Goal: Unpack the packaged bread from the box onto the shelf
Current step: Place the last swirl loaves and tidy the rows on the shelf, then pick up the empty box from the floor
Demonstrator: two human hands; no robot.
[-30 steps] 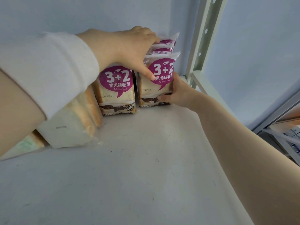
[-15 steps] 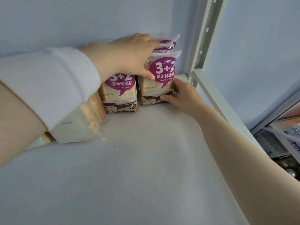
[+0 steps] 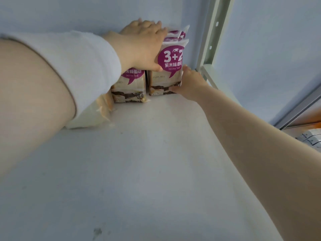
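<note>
Two purple-labelled "3+2" bread packs stand upright at the back of the white shelf [image 3: 156,162]. My left hand [image 3: 142,46] lies over the top and left side of the right-hand pack [image 3: 166,72], thumb on its purple label. My right hand [image 3: 189,82] presses against that pack's lower right corner. The left-hand pack [image 3: 129,87] stands beside it, its top hidden by my left wrist and white sleeve. More purple packs [image 3: 178,33] show behind the right-hand one.
A pale plain toast loaf [image 3: 93,115] lies left of the purple packs, mostly behind my sleeve. The shelf's metal upright [image 3: 211,37] and side rail [image 3: 208,75] stand right of the packs. The blue wall is directly behind. Lower shelving shows at far right.
Both hands have pushed the right-hand pack deeper toward the back corner. My left hand has flattened over the pack tops and my right hand stays at its lower corner.
</note>
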